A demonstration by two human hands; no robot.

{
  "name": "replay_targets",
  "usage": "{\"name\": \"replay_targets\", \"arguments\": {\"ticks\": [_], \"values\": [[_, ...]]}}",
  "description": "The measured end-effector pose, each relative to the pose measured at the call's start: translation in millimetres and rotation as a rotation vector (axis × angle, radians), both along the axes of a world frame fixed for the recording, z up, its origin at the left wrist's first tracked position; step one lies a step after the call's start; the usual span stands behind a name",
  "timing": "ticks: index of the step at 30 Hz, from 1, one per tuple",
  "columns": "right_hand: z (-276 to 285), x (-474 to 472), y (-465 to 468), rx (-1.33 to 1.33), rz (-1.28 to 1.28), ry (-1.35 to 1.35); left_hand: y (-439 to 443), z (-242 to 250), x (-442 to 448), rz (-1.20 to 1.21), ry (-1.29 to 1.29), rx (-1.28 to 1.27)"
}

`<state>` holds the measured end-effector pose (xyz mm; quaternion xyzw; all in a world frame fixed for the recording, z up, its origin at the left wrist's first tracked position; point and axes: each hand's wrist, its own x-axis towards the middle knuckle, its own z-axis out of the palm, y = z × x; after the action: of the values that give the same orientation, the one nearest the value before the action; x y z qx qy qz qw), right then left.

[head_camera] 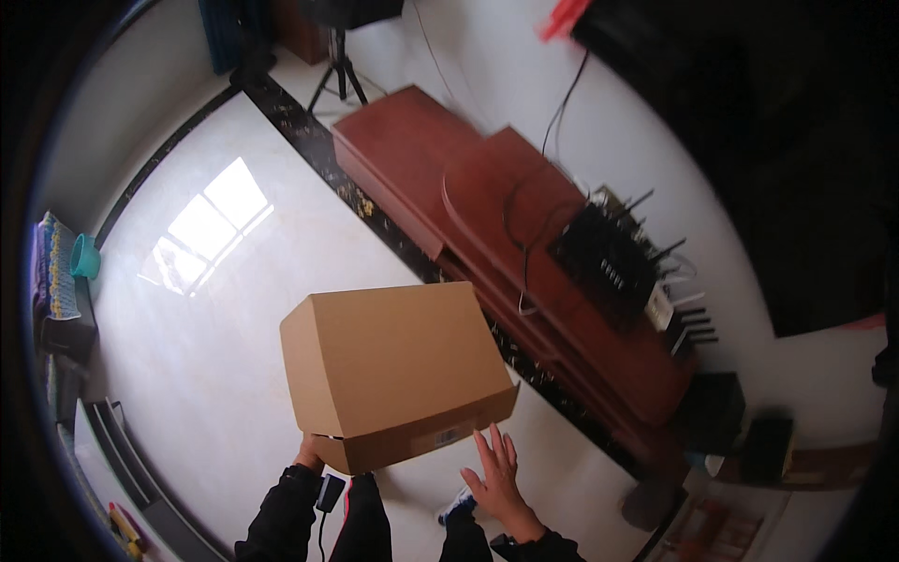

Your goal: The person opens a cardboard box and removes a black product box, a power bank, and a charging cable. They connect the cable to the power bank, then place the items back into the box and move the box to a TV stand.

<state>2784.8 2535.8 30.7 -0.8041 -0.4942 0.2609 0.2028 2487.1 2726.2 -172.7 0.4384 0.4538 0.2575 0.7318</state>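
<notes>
A brown cardboard box (414,358) is held up in front of me, tilted, its front flap bearing a printed label. My left hand (309,453) grips its lower left corner; the fingers are mostly hidden behind the cardboard. Just below the flap's right part, my right hand (499,471) is raised with its fingers spread and nothing held; whether a fingertip touches the flap I cannot tell. A small black device with a cable (330,493) hangs by my left wrist.
A reddish-brown TV cabinet (506,211) with black routers (611,260) and cables runs along the wall at right. Black tripod legs (342,74) stand beyond it. A teal cup (85,256) is at far left. My legs and one shoe (458,504) are below.
</notes>
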Motion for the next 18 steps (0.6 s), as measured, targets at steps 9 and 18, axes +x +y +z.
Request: {"name": "replay_targets", "arguments": {"ticks": [9, 18], "values": [[43, 41, 3, -0.266, -0.138, -0.108, 208, 78, 44, 0.291, -0.161, -0.108], [9, 154, 137, -0.084, 0.011, 0.064, 385, 29, 156, 0.395, -0.325, -0.091]]}}
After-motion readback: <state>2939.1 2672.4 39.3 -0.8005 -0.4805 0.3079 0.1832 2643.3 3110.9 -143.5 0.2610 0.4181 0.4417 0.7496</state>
